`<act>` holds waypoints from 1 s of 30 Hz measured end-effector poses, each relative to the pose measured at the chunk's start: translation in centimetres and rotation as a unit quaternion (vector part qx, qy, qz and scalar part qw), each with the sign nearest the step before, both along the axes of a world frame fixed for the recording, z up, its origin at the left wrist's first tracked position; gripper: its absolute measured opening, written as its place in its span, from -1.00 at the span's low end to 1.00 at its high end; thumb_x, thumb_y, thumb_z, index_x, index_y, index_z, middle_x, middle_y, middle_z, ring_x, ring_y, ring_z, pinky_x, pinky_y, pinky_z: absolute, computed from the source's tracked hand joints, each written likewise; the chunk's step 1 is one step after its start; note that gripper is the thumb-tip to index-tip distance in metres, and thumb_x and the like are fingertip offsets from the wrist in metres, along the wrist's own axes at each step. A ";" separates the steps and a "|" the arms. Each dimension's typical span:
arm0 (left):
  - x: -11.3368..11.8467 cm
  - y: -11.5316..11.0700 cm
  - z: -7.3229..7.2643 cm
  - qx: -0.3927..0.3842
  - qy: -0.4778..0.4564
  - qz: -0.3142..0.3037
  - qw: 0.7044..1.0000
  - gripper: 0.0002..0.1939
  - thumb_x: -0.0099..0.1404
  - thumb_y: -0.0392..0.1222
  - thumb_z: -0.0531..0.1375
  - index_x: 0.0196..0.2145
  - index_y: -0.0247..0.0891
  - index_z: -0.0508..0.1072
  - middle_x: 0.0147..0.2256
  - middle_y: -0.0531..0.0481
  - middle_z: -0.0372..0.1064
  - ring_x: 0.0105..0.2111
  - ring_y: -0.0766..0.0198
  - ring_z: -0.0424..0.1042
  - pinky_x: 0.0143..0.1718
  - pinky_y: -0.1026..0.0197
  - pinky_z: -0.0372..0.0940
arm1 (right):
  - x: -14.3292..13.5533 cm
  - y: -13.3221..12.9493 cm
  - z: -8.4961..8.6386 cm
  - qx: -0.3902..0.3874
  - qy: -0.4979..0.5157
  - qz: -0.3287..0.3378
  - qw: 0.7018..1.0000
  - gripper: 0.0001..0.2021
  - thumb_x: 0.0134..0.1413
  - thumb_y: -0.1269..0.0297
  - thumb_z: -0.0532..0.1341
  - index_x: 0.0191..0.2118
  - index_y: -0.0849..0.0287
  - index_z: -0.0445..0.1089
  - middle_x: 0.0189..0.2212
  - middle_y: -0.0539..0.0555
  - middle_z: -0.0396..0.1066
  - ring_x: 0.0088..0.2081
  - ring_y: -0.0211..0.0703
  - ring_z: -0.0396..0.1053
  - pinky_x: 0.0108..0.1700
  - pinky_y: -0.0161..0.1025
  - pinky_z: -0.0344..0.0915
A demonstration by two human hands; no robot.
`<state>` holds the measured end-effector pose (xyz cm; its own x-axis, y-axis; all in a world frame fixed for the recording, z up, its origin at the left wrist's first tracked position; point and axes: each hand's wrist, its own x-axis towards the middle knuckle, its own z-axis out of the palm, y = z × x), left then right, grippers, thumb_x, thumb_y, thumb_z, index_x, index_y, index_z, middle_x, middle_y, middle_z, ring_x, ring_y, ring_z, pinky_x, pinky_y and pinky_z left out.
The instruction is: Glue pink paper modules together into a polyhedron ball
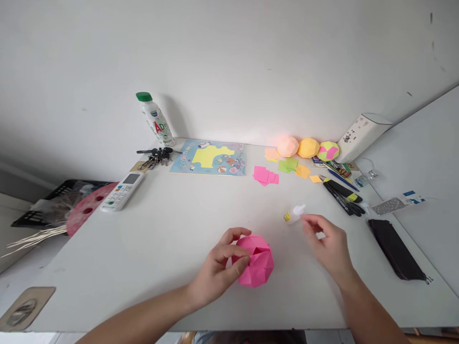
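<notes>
A pink folded-paper ball [260, 267] with a dark opening in its top rests on the white table near the front. My left hand [223, 263] grips its left side, thumb and fingers pinching the paper beside the opening. To the right, my right hand [328, 241] is above the table with thumb and forefinger brought together; whatever may be between the fingertips is too small to make out. Just left of those fingertips lies a small white glue bottle [296, 213] with a yellow label.
Pink paper squares [264, 175], green slips [288, 165] and finished paper balls [309, 148] sit at the back. Pens and a cutter [342, 189] and a black pouch [396, 251] lie right. A remote [123, 192], keys [158, 156] and a bottle [158, 122] stand left.
</notes>
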<state>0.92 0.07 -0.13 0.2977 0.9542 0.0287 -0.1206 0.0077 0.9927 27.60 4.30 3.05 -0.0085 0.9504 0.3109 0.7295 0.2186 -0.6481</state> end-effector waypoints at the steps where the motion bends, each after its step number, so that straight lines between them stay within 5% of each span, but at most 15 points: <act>1: 0.0 -0.1 0.0 0.009 0.004 0.001 1.000 -0.74 0.32 0.02 0.21 -0.37 -0.16 0.59 0.04 -0.15 0.22 0.03 0.04 0.28 0.03 0.03 0.25 | -0.9 -0.6 0.3 0.034 0.024 0.066 0.997 -0.90 0.17 0.29 0.16 -0.26 0.11 0.43 -0.37 0.08 0.48 -0.41 -0.13 0.41 -0.30 -0.15 0.41; 3: 0.0 -0.2 0.0 0.029 0.015 0.003 0.999 -0.76 0.34 -0.02 0.19 -0.36 -0.16 0.59 0.04 -0.15 0.22 0.04 0.04 0.27 0.04 0.04 0.25 | -2.7 -1.7 0.5 0.037 0.053 0.196 0.978 -0.91 0.18 0.34 0.17 -0.25 0.10 0.44 -0.23 0.12 0.46 -0.20 -0.08 0.45 -0.14 -0.13 0.43; 5: -0.1 -0.3 0.0 0.049 0.032 0.003 0.998 -0.77 0.35 -0.06 0.18 -0.35 -0.16 0.59 0.05 -0.15 0.21 0.08 0.03 0.25 0.07 0.04 0.24 | -4.0 -2.7 0.4 0.014 0.065 0.251 0.966 -0.89 0.19 0.34 0.18 -0.20 0.11 0.44 -0.10 0.18 0.41 -0.03 -0.03 0.40 -0.03 -0.08 0.41; 18: -0.2 -1.0 0.4 0.171 0.142 -0.048 0.974 -0.91 0.37 -0.21 0.14 -0.21 -0.20 0.43 0.15 -0.22 0.09 0.15 0.00 0.22 0.07 0.05 0.28 | -5.3 -4.2 0.4 -0.133 0.125 0.281 0.942 -0.91 0.22 0.32 0.16 -0.33 0.11 0.38 0.00 0.18 0.27 0.10 -0.02 0.30 0.08 -0.05 0.32; 23: -0.6 0.2 -0.6 0.315 0.200 -0.126 0.919 -0.21 0.19 0.15 0.29 0.23 -0.16 0.07 0.24 -0.35 -0.02 0.30 -0.25 -0.04 0.16 -0.21 0.20 | -5.4 -4.3 0.3 -0.147 0.145 0.294 0.933 -0.92 0.18 0.38 0.16 -0.34 0.11 0.36 -0.01 0.15 0.27 0.14 -0.03 0.25 0.10 -0.09 0.29; 30: -0.1 0.7 -0.9 0.387 0.284 -0.135 0.867 -0.17 0.25 0.25 0.18 0.30 -0.17 -0.01 0.22 -0.37 0.04 0.21 -0.21 0.16 0.15 -0.22 0.21 | -5.5 -4.4 0.2 -0.156 0.144 0.287 0.934 -0.95 0.11 0.38 0.17 -0.36 0.11 0.31 -0.01 0.17 0.27 0.12 0.01 0.26 0.10 -0.06 0.28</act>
<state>0.79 0.78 -1.03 0.6832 0.6079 0.4046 0.2913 -0.7350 0.6123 22.07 -0.08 3.28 -0.5039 0.8593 0.0876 0.3349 0.2879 -0.8972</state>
